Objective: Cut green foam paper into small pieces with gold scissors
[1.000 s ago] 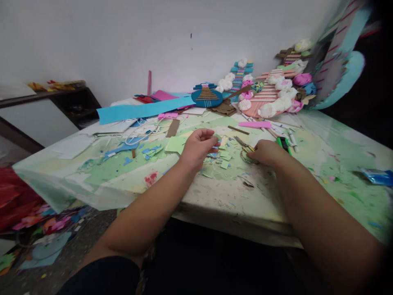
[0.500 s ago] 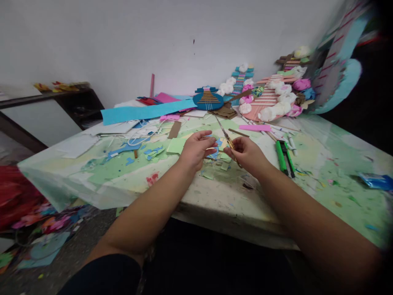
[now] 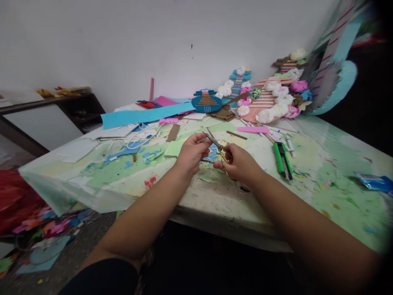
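Observation:
My right hand [image 3: 241, 164] is closed around the gold handles of a pair of scissors [image 3: 218, 145]. The blades stand parted and point up and left, toward the fingers of my left hand [image 3: 193, 153]. Those fingers are curled together in a pinch close to the blades; what they hold is too small or hidden to name. A thin dark strip shows between the two hands, just below the scissors. Under and around the hands lie blue and green paper scraps [image 3: 212, 154]. A light green paper piece [image 3: 173, 150] sits left of my left hand.
Right of my right hand lies a green utility knife [image 3: 281, 160], with white markers [image 3: 290, 143] behind it. Paper-and-cotton crafts [image 3: 270, 100] lean at the back wall. A long blue paper strip [image 3: 144, 116] spans the back left. A blue packet [image 3: 374, 181] rests far right.
The scissors have swung from pointing nearly upward to pointing up-left, with their blades now parted near my left fingers. My left fingers have drawn closer together. The view has shifted slightly.

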Demonstrator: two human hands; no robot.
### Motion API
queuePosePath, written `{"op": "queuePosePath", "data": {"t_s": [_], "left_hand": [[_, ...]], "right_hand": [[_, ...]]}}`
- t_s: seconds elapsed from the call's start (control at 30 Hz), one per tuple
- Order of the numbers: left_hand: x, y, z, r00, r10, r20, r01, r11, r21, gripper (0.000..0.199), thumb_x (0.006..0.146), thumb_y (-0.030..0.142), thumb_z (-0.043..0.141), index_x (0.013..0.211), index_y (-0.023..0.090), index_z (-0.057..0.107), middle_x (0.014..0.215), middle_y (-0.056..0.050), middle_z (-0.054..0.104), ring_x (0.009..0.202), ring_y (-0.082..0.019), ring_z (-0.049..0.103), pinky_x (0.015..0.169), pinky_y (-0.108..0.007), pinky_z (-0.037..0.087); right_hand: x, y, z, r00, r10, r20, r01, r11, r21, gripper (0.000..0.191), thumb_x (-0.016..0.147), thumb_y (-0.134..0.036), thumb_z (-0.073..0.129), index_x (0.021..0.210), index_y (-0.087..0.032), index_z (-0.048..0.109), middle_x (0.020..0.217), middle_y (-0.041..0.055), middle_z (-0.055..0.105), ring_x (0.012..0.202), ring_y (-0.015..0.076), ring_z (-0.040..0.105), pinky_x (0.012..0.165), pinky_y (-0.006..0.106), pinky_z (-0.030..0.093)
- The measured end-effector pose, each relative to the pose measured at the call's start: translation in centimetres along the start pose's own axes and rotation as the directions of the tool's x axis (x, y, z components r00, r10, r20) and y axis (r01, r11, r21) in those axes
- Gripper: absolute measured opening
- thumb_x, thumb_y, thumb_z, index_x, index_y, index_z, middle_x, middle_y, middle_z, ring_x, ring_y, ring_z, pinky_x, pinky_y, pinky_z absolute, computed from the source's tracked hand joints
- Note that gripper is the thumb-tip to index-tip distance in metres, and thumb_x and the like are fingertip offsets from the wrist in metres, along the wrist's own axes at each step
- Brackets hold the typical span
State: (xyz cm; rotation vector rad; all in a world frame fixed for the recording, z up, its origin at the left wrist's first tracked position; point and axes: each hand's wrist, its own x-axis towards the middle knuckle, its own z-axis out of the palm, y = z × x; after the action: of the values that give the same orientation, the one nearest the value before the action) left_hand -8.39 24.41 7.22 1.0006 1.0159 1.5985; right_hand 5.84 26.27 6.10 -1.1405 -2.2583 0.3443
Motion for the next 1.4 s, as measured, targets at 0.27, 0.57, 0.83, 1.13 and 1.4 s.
{"op": "queuePosePath", "data": {"t_s": [0.27,0.57,0.83,1.13,1.4], "left_hand": [[0.23,-0.17,-0.07,1.000,0.029,-0.003,-0.029,0.999,-0.045,0.028,0.051,0.018,0.064,0.075,0.015,0.051,0.057,0.006,0.049,0.039,0.000,0.039,0.039,-0.015,0.030],[-0.05,0.29,-0.08,0.999,0.013,-0.033,-0.016,0.997,-0.071,0.032,0.052,0.022,0.065,0.081,0.017,0.051,0.060,0.006,0.049,0.040,0.000,0.040,0.043,-0.015,0.035],[0.15,0.11,-0.21,0.998,0.022,-0.064,-0.025,0.998,-0.056,0.040,0.054,0.022,0.064,0.091,0.020,0.047,0.060,0.007,0.049,0.040,-0.001,0.040,0.044,-0.017,0.037],[-0.05,0.31,-0.26,1.000,0.009,0.003,-0.009,1.000,0.000,0.040,0.055,0.022,0.063,0.092,0.020,0.048,0.066,0.004,0.051,0.038,0.000,0.039,0.041,-0.016,0.033],[-0.17,0.51,-0.31,0.998,0.065,0.023,-0.066,0.997,0.032,0.037,0.056,0.022,0.062,0.090,0.018,0.048,0.066,0.003,0.052,0.038,0.000,0.037,0.038,-0.015,0.029]], "right_hand": [[0.19,0.15,-0.22,0.998,-0.025,-0.056,0.016,0.988,-0.152,0.030,0.066,-0.048,0.046,0.068,-0.019,0.041,0.056,0.0002,0.048,0.047,0.0108,0.038,0.044,0.023,0.022],[0.10,0.06,-0.69,0.986,0.077,-0.150,-0.085,0.995,-0.045,0.038,0.061,-0.057,0.046,0.066,-0.020,0.038,0.053,-0.0020,0.045,0.047,0.0108,0.039,0.043,0.022,0.023],[-0.17,-0.15,-0.35,0.998,0.067,-0.017,-0.067,0.998,0.009,0.042,0.061,-0.058,0.044,0.076,-0.020,0.037,0.061,-0.0010,0.047,0.051,0.0115,0.041,0.045,0.023,0.026],[-0.18,-0.46,-0.22,0.999,0.046,0.015,-0.046,0.999,0.010,0.034,0.065,-0.052,0.044,0.074,-0.019,0.039,0.061,-0.0004,0.048,0.051,0.0116,0.041,0.045,0.023,0.026],[-0.13,-0.46,-0.55,1.000,0.030,-0.008,-0.030,0.996,-0.088,0.028,0.065,-0.047,0.048,0.071,-0.020,0.042,0.057,0.0000,0.048,0.049,0.0120,0.040,0.044,0.022,0.024]]}}
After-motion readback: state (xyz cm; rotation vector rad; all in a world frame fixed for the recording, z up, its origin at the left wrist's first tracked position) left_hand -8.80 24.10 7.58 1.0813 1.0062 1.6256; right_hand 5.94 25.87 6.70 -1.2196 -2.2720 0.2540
